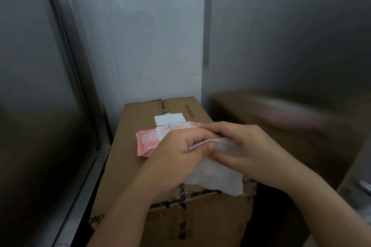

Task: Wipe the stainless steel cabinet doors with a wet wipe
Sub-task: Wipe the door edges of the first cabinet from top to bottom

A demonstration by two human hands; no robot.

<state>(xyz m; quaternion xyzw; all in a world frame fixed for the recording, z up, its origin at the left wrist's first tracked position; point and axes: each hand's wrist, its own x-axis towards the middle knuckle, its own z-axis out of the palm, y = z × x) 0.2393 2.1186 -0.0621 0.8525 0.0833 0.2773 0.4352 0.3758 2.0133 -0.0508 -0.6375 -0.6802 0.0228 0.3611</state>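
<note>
Both hands meet in the centre of the frame, over the cardboard box (160, 218). The left hand (178, 146) pinches the wet wipe (216, 176) between thumb and curled fingers. Just beside it, the right hand (247, 146) curls round the wipe's upper edge. The sheet hangs below them, and its lower edge appears to drape over the box's front rim. Behind the left hand lies the pink wipe pack (147, 140), its white flap (168, 119) folded back and open.

Now the risks, as I read them. The sheet looks bunched at the top, and if it goes to the steel as a wad it probably leaves streaks instead of a clean pass. That trailing edge seems to brush card and tape, so it may pick up grit. That grit could end up on the cabinet door (30, 86) at the left of the frame or the second cabinet door (291, 36) at upper right. A slack pinch could let the wet sheet slip into the dark gap right of the box. And with the flap open, the wipes in the pack could dry out
</note>
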